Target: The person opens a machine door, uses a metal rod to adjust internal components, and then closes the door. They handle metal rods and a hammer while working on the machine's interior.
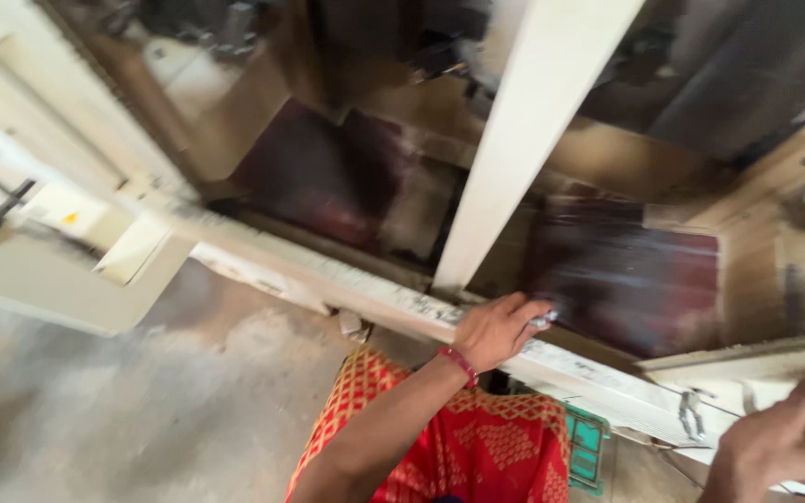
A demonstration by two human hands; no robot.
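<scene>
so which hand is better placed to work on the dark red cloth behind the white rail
Left, likely. The left hand already rests on the white rail at the edge of the dark red cloth. The right hand sits lower right on another white bar, apart from the cloth.

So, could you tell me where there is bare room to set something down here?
The concrete floor left of the red cloth looks bare. The white frame rail is crowded: left hand on it, right hand at its end.

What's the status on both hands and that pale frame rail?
Left hand resting on pale frame rail, small metallic piece at fingertips. Right hand gripping rail's near edge. Picture blurred; nothing seen blocking.
</scene>
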